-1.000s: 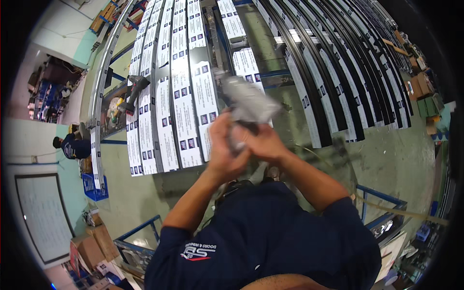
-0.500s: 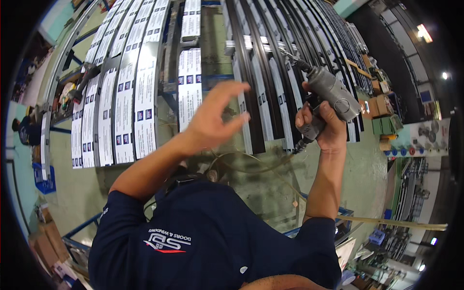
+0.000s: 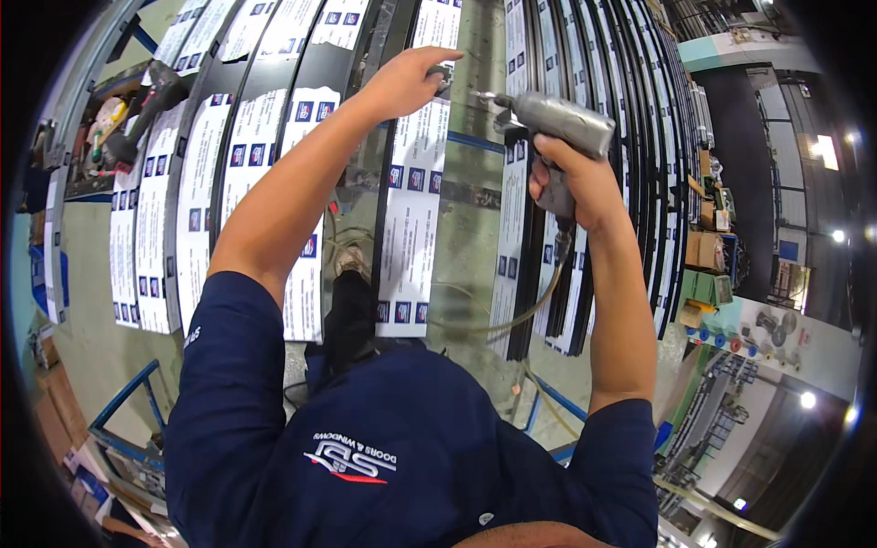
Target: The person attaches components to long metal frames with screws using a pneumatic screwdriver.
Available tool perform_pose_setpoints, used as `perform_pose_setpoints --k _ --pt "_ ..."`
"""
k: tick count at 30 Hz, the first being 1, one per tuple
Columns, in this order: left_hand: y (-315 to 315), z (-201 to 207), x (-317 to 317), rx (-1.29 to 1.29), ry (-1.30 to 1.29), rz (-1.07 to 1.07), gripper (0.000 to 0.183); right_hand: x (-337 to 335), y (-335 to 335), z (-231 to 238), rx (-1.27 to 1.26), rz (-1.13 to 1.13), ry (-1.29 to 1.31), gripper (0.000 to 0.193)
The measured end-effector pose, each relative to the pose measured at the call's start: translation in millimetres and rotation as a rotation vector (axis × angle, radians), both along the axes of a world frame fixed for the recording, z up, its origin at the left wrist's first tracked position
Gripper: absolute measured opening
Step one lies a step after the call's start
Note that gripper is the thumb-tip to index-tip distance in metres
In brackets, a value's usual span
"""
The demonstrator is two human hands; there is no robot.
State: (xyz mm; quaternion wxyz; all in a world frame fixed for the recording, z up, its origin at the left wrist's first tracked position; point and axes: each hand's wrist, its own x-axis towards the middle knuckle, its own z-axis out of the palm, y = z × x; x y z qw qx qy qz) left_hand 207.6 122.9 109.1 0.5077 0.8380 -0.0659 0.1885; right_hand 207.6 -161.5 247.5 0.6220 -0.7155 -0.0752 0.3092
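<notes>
My right hand (image 3: 575, 178) is wrapped round the pistol grip of a grey air drill (image 3: 562, 123). The drill's thin bit points left, towards my other hand, and a hose hangs from the foot of its handle. My left hand (image 3: 406, 84) is over a single long profile (image 3: 411, 219) covered in white printed film. Its index finger is stretched out, while the other fingers bend beside a small dark metal part (image 3: 443, 78). Whether they touch that part cannot be made out. A gap separates the bit from my left fingertips.
Wide film-covered profiles (image 3: 196, 201) lie side by side on the left, with a cordless drill (image 3: 151, 114) at their far end. Narrower dark-edged profiles (image 3: 571, 301) lie close together on the right. The yellowish air hose (image 3: 512, 320) loops low between the stacks.
My left hand has moved forward from mid-air to the single profile. The air drill has swung left, its bit now pointing towards that hand. The view has shifted.
</notes>
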Motion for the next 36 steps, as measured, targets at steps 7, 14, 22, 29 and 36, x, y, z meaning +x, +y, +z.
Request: perform_pose_setpoints --k 7,14,22,29,36 --pt "25.9 -67.1 68.4 0.118 0.259 -0.048 0.054 104.0 89.6 -56.5 -0.325 0.037 0.028 0.026" --pt "14.5 -79.5 62.5 0.257 -0.021 0.11 0.053 127.6 83.4 -87.5 -0.226 0.047 0.248 0.024" --pt "-31.8 -46.9 65.9 -0.027 -0.022 0.083 0.06 122.8 57.4 -86.1 -0.016 0.054 0.401 0.024" --pt "-28.6 -36.0 68.0 -0.277 0.262 -0.072 0.07 111.2 63.4 -74.2 -0.103 0.052 0.34 0.027" --pt "-16.3 -34.0 55.5 0.087 0.196 0.029 0.1 119.9 72.8 -74.2 -0.31 0.151 0.168 0.02"
